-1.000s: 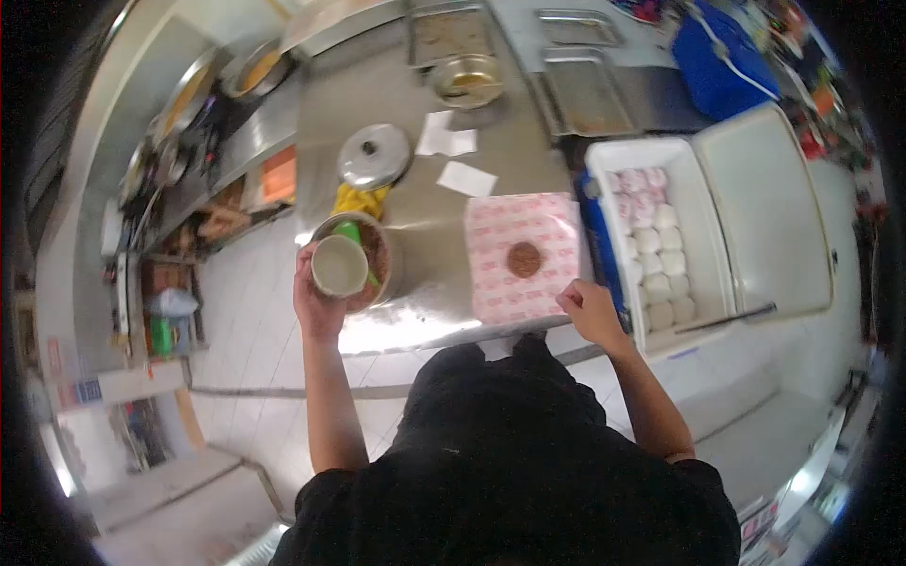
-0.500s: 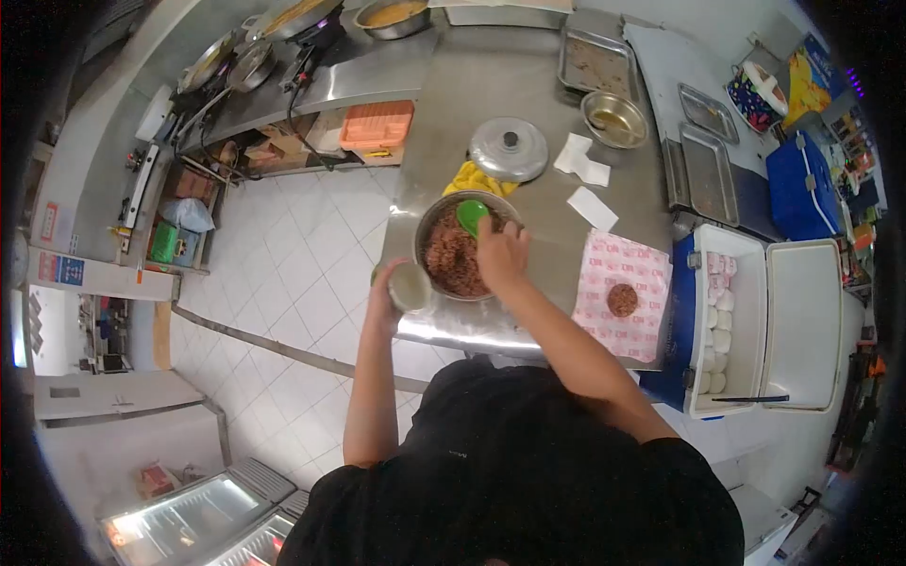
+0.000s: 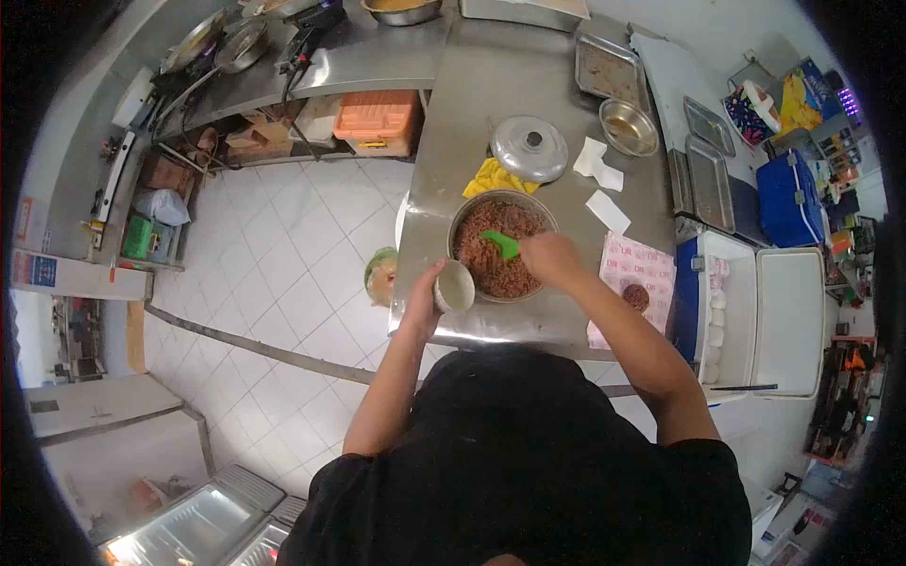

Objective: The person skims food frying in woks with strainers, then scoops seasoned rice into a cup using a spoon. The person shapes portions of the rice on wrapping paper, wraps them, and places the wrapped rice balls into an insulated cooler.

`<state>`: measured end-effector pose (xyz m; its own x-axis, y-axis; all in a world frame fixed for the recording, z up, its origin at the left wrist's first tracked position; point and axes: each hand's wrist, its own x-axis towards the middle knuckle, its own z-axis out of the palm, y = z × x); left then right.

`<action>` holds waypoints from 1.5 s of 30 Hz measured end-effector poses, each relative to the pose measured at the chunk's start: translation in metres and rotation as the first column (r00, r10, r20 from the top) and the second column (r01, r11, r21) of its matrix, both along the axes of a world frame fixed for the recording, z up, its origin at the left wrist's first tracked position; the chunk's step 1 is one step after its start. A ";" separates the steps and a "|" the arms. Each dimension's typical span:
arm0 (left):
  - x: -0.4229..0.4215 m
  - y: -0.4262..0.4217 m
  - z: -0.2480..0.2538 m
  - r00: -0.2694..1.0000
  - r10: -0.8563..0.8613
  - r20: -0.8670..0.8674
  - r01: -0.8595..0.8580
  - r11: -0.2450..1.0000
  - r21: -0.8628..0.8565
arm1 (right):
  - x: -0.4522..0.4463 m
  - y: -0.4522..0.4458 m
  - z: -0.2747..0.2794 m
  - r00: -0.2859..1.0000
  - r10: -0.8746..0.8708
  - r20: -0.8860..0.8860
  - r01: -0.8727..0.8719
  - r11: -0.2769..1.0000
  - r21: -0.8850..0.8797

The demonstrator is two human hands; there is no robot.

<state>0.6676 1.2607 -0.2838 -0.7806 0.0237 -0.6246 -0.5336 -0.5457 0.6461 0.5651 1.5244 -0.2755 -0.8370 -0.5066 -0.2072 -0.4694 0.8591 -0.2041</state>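
Gripping a spoon [image 3: 503, 245] in my right hand [image 3: 551, 259], a cup [image 3: 457, 287] in my left hand [image 3: 421, 298], I perhaps risked spilling brown food [image 3: 495, 272] by overscooping.

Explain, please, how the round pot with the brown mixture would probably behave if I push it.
The round pot is probably heavy, since much brown mixture lies in it. It would likely slide rather than roll, as it stands upright on the shiny metal table. Its wide, round shape suggests that tipping is less likely.
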 end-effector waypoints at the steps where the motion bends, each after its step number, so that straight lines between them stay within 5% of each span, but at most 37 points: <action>1: -0.001 -0.002 -0.003 1.000 -0.029 -0.010 0.029 1.000 0.002 | 0.009 -0.005 -0.009 1.000 0.000 0.027 0.000 1.000 -0.005; 5: 0.000 0.000 -0.003 0.997 -0.075 0.010 0.076 0.996 -0.041 | 0.032 -0.030 -0.036 0.987 -0.062 0.146 0.101 0.956 -0.274; 11: 0.000 -0.002 -0.008 0.997 -0.041 0.063 0.040 0.999 0.023 | 0.001 -0.017 -0.057 0.933 -0.025 0.359 0.195 0.874 -0.446; 14: -0.007 0.001 -0.025 0.977 0.056 -0.206 -0.137 0.905 -0.403 | -0.004 -0.001 -0.036 0.954 -0.002 0.299 0.167 0.833 -0.528; 17: -0.029 0.002 0.022 0.967 -0.204 -0.152 0.063 0.770 -0.635 | -0.019 0.020 -0.014 0.920 -0.080 0.385 0.250 0.875 -0.415; 20: -0.054 0.025 0.042 0.969 -0.135 -0.205 0.019 0.874 -0.486 | -0.026 0.033 0.041 0.981 -0.024 0.191 0.099 0.913 -0.395; 24: -0.082 0.052 0.031 0.977 -0.186 -0.100 0.179 0.981 -0.069 | -0.017 0.002 0.108 0.993 -0.115 0.013 0.116 0.992 -0.055; 29: -0.089 0.061 0.003 0.975 -0.188 -0.117 0.220 0.883 0.414 | 0.033 -0.026 0.103 0.968 -0.059 -0.245 0.054 0.998 -0.030; 35: -0.079 0.051 -0.006 0.976 -0.079 -0.205 0.149 0.923 0.354 | 0.040 0.016 0.088 0.890 -0.339 -0.306 0.252 0.923 -0.292; 38: -0.078 0.056 0.000 0.979 0.018 -0.202 0.057 0.932 0.358 | 0.044 0.019 0.029 0.779 -0.457 0.429 0.616 0.435 -0.657; 41: -0.076 0.063 -0.003 0.965 0.058 -0.256 0.035 0.938 0.344 | 0.060 -0.008 0.024 0.824 -0.369 0.430 0.566 0.522 -0.638; 45: -0.067 0.068 0.013 0.972 0.017 -0.234 0.018 0.989 0.146 | 0.056 -0.019 0.019 0.939 -0.310 0.149 0.340 0.780 -0.526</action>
<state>0.6002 1.3283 -0.2707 -0.9044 0.1013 -0.4145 -0.3774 -0.6433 0.6661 0.6209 1.5051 -0.2562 -0.9681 -0.2485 -0.0321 -0.1578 0.7041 -0.6924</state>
